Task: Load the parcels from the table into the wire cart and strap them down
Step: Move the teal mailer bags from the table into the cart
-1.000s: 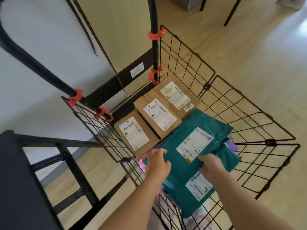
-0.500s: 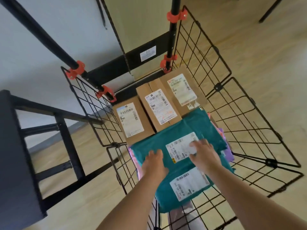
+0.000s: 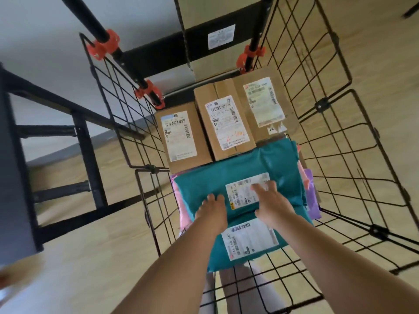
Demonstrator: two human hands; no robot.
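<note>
Pressing down on the top mailer (image 3: 244, 164) with left hand (image 3: 212, 209) and right hand (image 3: 271, 203), fingers straight and spread, gripping nothing. Stacked on a second mailer (image 3: 249, 259) inside the cart (image 3: 322, 105), just beside three boxes (image 3: 224, 123) at the far wall

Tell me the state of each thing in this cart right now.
Wire cart: loaded, parcels unstrapped.
Cardboard boxes: sealed, side by side at the back.
Upper teal mailer: flat on the lower teal mailer.
Left hand: pressing the upper teal mailer.
Right hand: pressing its label.
</note>
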